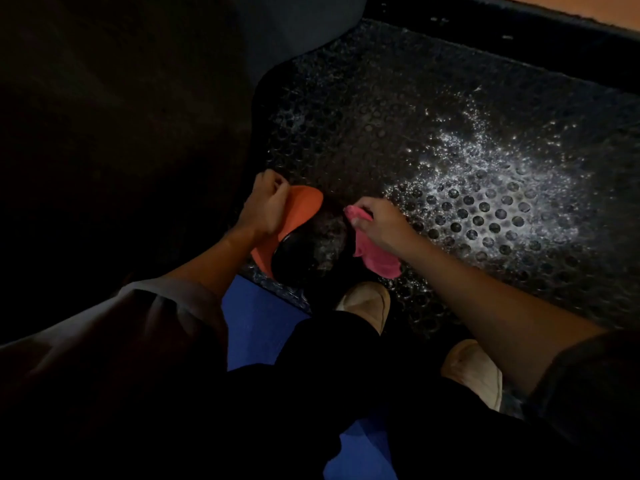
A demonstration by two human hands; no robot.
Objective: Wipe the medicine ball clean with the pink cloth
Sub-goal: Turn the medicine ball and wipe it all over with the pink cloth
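Now right hand grips crumpled pink cloth — against round medicine ball.

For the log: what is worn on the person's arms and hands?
The left hand and right hand are ungloved, with no watch or rings visible. Forearms are uncovered. The left sleeve is short, dark, with a paler hem; the right sleeve looks dark too.

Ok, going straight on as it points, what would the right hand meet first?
Probably the medicine ball: the right hand, gripping the pink cloth, points left at its dark side, though depth is unclear.
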